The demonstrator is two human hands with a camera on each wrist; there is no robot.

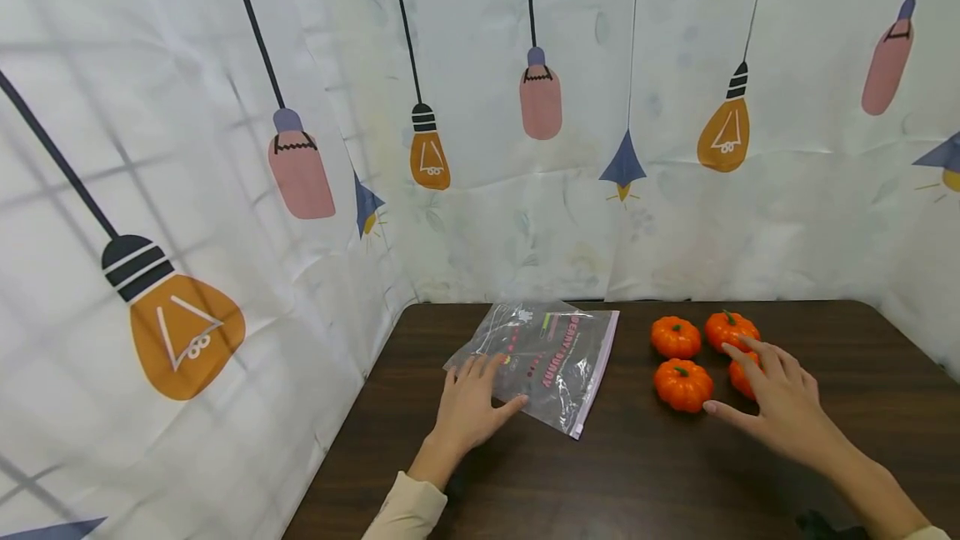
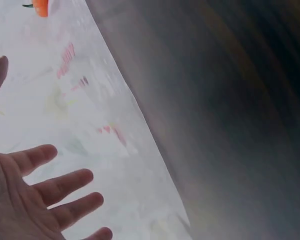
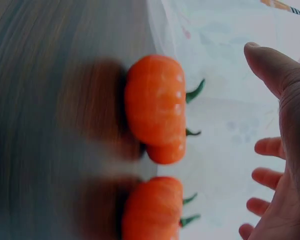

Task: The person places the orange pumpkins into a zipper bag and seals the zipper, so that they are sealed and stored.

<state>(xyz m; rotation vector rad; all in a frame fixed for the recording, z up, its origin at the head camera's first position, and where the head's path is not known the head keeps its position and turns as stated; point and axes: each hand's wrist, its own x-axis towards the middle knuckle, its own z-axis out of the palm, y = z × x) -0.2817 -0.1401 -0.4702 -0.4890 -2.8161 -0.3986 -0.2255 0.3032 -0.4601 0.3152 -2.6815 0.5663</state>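
A clear plastic zip bag [image 1: 543, 348] with pink print lies flat on the dark wooden table. My left hand [image 1: 471, 402] is over its near left corner, fingers spread and holding nothing; whether they touch the bag I cannot tell. Several small orange pumpkins with green stems sit in a cluster to the right, among them a front-left pumpkin [image 1: 683, 386] and a back-right pumpkin [image 1: 731, 329]. Beside them hovers my right hand [image 1: 787, 407], fingers apart, partly hiding the front-right pumpkin [image 1: 741, 380]. In the right wrist view the palm [image 3: 285, 215] is empty.
The dark table [image 1: 585, 482] reaches back to a white curtain [image 1: 480, 248] printed with hanging lamps. More of this cloth hangs along the table's left side. Bare wood lies between the bag and the pumpkins.
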